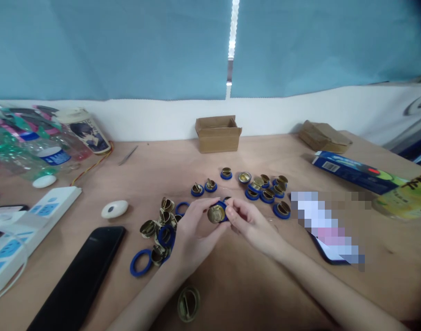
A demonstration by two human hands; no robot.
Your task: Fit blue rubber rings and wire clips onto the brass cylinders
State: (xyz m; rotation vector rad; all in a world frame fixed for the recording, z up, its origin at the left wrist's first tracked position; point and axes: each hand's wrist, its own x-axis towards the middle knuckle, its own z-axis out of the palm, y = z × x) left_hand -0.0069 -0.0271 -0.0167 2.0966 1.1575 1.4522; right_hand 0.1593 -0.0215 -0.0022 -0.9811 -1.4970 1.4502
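Over the middle of the table, both hands hold one round brass-coloured metal part with a blue ring (pixel 217 214) around it. My left hand (pixel 197 223) curves about it from the left, thumb below and fingers above. The fingers of my right hand (pixel 250 220) pinch the blue ring's right edge. Left of my left hand lies a pile of similar metal parts (pixel 148 228) with loose blue rings (pixel 140 263) among them. Several ringed parts (pixel 267 195) stand together beyond my right hand. A single metal part (pixel 188 304) without a ring lies near the front edge.
An open cardboard box (pixel 219 139) stands at the back, with another carton (pixel 324 136) to its right. A black phone (pixel 79 276), a white oval case (pixel 114 209), a power strip (pixel 41 230) and plastic bottles (pixel 41 147) are at left. A lit phone (pixel 325 232) and blue box (pixel 351 172) lie at right.
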